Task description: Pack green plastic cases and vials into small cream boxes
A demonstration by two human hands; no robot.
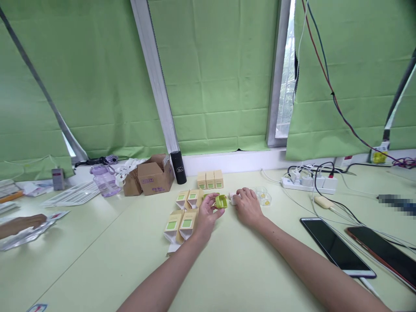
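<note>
My left hand (pixel 208 216) is closed on a small lime-green open case (pixel 221 201), its hollow side facing me. My right hand (pixel 247 206) rests low over the table with its fingers curled round a small white object (pixel 232 198), whose kind I cannot make out. Beside its knuckles lies a clear plastic tray (pixel 264 197) with yellow spots in it. Left of my left hand stand several small cream cartons with green windows, such as the front carton (pixel 172 224), with flaps open. Three closed cream cartons (pixel 210 180) stand in a row behind.
A brown cardboard box (pixel 156 177), a black flask (pixel 178 168) and a purple bottle (pixel 105 180) stand at the back left. Another person's hand (pixel 29 225) is at far left. A power strip (pixel 308 184), cables and a phone (pixel 336 247) occupy the right.
</note>
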